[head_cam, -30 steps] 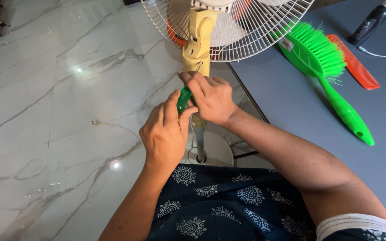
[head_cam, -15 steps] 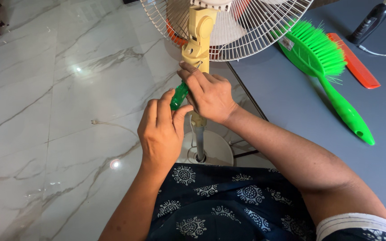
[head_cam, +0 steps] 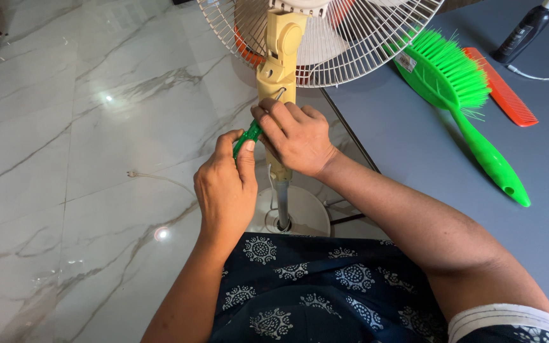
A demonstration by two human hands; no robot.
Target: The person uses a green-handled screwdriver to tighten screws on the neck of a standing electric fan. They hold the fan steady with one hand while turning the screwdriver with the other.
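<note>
Pedestal fan is the thing you are working on: it is standing on the marble floor right in front of your knees, its white wire grille at the top of the view and its round white base just beyond your patterned blue clothing. You are leaning over its yellow neck housing, which is sitting on the metal pole.

Your right hand is wrapping around the lower part of that housing, fingers closed on it and steadying it. Your left hand is pinching the green screwdriver between thumb and fingers, its far end pointing into the side of the housing, where your right fingers are hiding the tip.

You appear to be working a fastener at the neck joint. Whether the tip is seated you cannot tell from here, so the next move is calling for a firm grip on the housing and the tool being kept square to the fastener while you are turning, or it may slip off.

Off to your right, on the grey mat, a green brush, an orange comb and a dark bottle are lying well apart from your hands.
</note>
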